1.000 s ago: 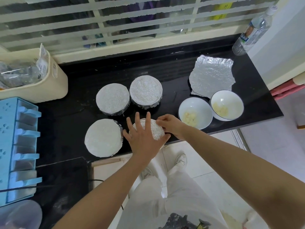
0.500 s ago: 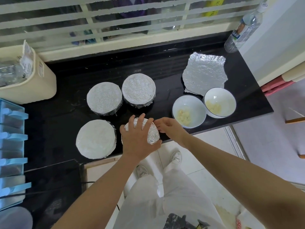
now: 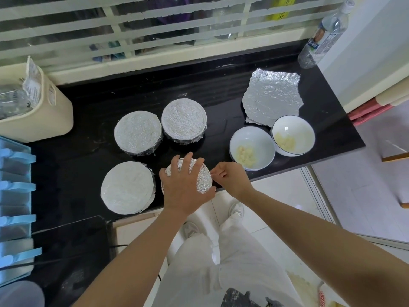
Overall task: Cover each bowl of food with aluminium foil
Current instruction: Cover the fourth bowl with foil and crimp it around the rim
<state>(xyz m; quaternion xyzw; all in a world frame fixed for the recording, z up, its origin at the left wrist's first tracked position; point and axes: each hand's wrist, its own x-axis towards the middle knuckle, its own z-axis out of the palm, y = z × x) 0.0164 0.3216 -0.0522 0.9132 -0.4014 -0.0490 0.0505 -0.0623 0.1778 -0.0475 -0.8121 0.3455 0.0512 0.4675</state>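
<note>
Foil-wrapped bowl (image 3: 204, 178) sits at the near edge of the black counter (image 3: 88, 169). A loose foil sheet (image 3: 272, 100) lies far right. 3 covered bowls (image 3: 137, 132) (image 3: 183, 120) (image 3: 127, 187) stand left of and beyond that bowl; 2 open bowls (image 3: 252, 140) (image 3: 293, 131) with pale food stand right. The left hand (image 3: 183, 189) grips the wrapped bowl's top, fingers curled; the right hand (image 3: 230, 176) pinches its right rim.

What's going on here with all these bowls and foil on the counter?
A person is covering bowls with aluminium foil on a glossy black counter. The left hand cups the round foil-wrapped bowl at the front edge while the right hand pinches foil at its rim. Three other round foil-covered bowls sit finished; two white ceramic bowls of pale food are uncovered, beside a crumpled silver foil sheet.
</note>
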